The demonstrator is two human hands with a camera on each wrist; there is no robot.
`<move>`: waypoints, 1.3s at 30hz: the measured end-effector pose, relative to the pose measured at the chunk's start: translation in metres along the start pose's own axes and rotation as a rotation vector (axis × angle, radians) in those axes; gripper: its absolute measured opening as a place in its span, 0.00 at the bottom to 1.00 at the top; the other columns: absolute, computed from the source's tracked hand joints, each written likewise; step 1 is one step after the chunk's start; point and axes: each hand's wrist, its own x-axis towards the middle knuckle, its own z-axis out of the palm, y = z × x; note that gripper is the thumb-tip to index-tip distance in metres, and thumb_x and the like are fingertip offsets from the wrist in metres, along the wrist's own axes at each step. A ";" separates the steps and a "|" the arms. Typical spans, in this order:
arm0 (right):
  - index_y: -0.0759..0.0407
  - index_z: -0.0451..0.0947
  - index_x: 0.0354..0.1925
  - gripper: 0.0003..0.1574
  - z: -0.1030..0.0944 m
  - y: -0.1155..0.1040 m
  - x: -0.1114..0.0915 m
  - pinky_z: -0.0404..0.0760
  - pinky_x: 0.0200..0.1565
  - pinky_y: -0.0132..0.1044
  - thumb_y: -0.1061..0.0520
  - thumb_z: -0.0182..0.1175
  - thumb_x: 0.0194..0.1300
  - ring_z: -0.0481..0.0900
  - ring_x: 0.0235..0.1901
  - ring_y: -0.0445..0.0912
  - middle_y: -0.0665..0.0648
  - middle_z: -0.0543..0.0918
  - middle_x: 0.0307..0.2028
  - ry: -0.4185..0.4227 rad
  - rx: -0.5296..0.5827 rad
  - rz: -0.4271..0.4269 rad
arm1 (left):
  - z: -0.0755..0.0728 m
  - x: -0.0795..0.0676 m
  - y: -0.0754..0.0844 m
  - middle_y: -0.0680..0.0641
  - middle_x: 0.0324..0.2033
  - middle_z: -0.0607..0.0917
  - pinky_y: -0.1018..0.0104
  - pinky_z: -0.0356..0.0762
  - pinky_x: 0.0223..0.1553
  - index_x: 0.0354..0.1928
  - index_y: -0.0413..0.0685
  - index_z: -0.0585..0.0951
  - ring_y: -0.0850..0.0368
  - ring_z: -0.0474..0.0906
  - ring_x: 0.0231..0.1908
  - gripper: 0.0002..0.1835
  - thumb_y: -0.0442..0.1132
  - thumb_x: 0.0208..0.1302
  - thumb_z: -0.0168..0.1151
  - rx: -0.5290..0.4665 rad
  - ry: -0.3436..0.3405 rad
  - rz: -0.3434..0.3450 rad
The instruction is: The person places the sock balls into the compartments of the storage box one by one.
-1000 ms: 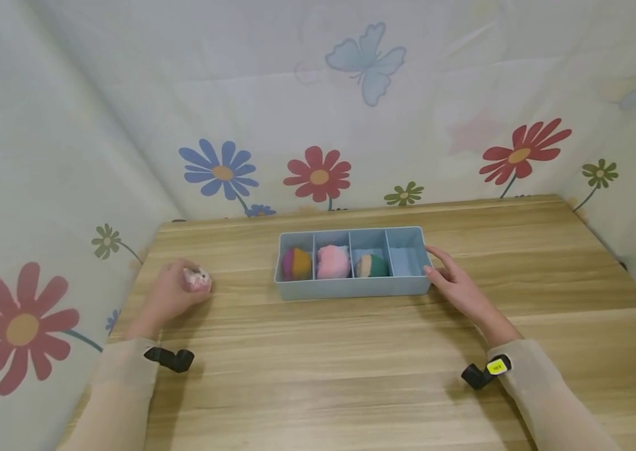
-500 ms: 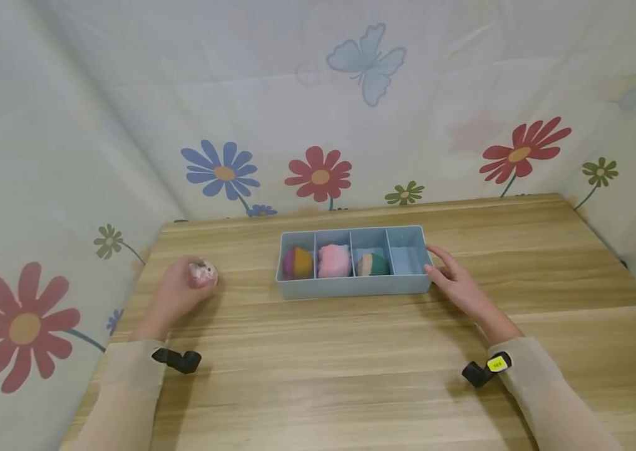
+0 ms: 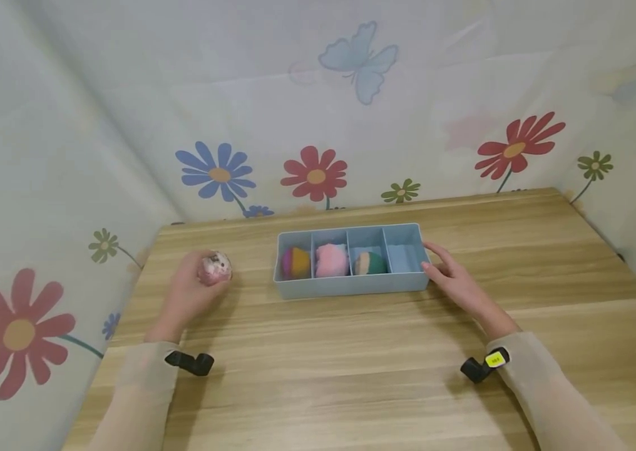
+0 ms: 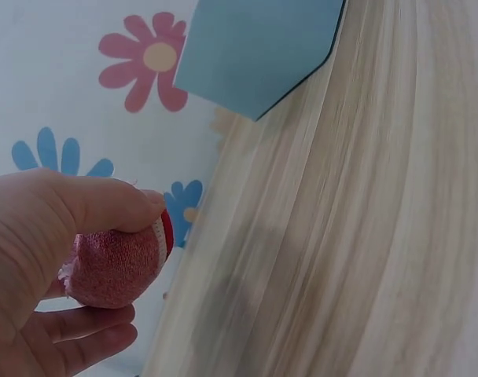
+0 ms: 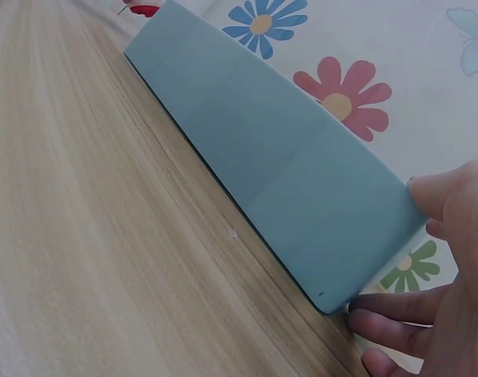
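Note:
My left hand (image 3: pixel 191 288) holds a balled-up sock (image 3: pixel 215 269) above the left part of the table. In the left wrist view the sock (image 4: pixel 117 267) is pinkish red and fuzzy, with a white band and a red edge; the thumb lies over it and fingers curl beneath. A light blue divided storage box (image 3: pixel 352 286) sits mid-table. From left, its compartments bear a purple and mustard rolled sock (image 3: pixel 297 263), a pink fluffy one (image 3: pixel 332 260) and a green and beige one (image 3: pixel 371 263). My right hand (image 3: pixel 459 288) grips the box's right end, thumb at the rim, fingers against the outer wall.
The wooden table (image 3: pixel 318 376) reaches back to a white curtain (image 3: pixel 239 75) printed with flowers and a butterfly. Another stretch of curtain hangs along the left side. Black wrist cameras (image 3: pixel 191 363) sit on both sleeves.
My left hand has moved to the right toward the box, carrying the balled-up sock, which shows more fully now. My right hand stays at the box's end.

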 end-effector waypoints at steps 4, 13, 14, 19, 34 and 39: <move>0.50 0.44 0.72 0.37 0.000 -0.013 -0.005 0.60 0.57 0.63 0.46 0.45 0.72 0.60 0.61 0.67 0.76 0.61 0.61 -0.010 0.001 0.007 | 0.003 0.001 0.009 0.39 0.49 0.74 0.47 0.67 0.50 0.54 0.40 0.71 0.44 0.69 0.49 0.32 0.39 0.46 0.74 0.004 0.006 0.038; 0.47 0.45 0.72 0.38 -0.001 -0.011 -0.004 0.60 0.57 0.63 0.43 0.46 0.71 0.61 0.61 0.65 0.75 0.63 0.61 -0.010 0.000 0.004 | 0.008 0.005 0.028 0.40 0.55 0.71 0.47 0.69 0.50 0.59 0.42 0.68 0.44 0.68 0.52 0.37 0.42 0.47 0.74 -0.008 -0.031 0.055; 0.46 0.45 0.72 0.38 -0.001 -0.007 -0.002 0.61 0.57 0.63 0.41 0.45 0.70 0.61 0.61 0.65 0.74 0.63 0.61 -0.008 -0.004 0.003 | 0.009 0.006 0.030 0.40 0.55 0.71 0.46 0.68 0.51 0.60 0.42 0.68 0.44 0.68 0.53 0.37 0.42 0.47 0.74 -0.012 -0.035 0.060; 0.44 0.45 0.72 0.39 0.000 0.002 0.002 0.60 0.57 0.63 0.38 0.45 0.69 0.62 0.61 0.64 0.73 0.64 0.61 -0.002 -0.008 0.000 | 0.011 0.008 0.037 0.40 0.55 0.72 0.46 0.68 0.51 0.59 0.43 0.70 0.44 0.68 0.53 0.35 0.40 0.47 0.73 -0.038 -0.036 0.093; 0.44 0.45 0.72 0.39 0.000 0.001 0.001 0.60 0.56 0.64 0.39 0.45 0.69 0.62 0.61 0.65 0.75 0.63 0.61 0.002 -0.015 0.006 | 0.021 0.016 0.060 0.43 0.53 0.72 0.55 0.75 0.42 0.58 0.44 0.70 0.51 0.69 0.47 0.36 0.39 0.45 0.75 -0.104 0.002 0.125; 0.43 0.46 0.72 0.39 0.000 0.002 0.001 0.61 0.56 0.63 0.38 0.45 0.69 0.62 0.60 0.65 0.74 0.63 0.61 0.004 -0.012 0.006 | 0.028 0.018 0.070 0.45 0.53 0.72 0.55 0.75 0.44 0.57 0.45 0.70 0.52 0.69 0.49 0.36 0.39 0.44 0.75 -0.128 0.007 0.147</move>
